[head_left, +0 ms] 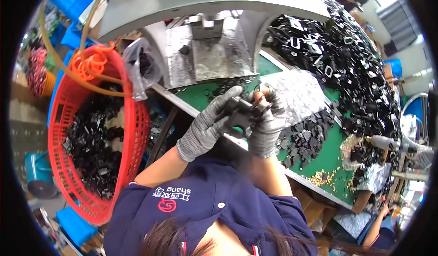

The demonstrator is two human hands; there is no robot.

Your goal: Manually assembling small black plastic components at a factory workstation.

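Observation:
My left hand (205, 127), in a grey knitted glove, grips a black plastic part (240, 113) from its left side, thumb and fingers closed on it. The part has an opening through which green shows. At its right side is my right hand (268, 124), also gloved, with some fingertips bare and bent against the part; a thin dark loop shows near these fingertips, too small to make out. Both hands are above the near edge of the green worktable (194, 96), in front of the machine's metal bed (210, 57).
A red basket (132, 133) of black pieces stands at the left, beside a clear bag (142, 67). A plastic sheet (296, 94), flat black pieces (308, 137) and small brass-coloured parts (323, 177) lie right. A large heap of black parts (337, 60) extends behind. Other people are farther off.

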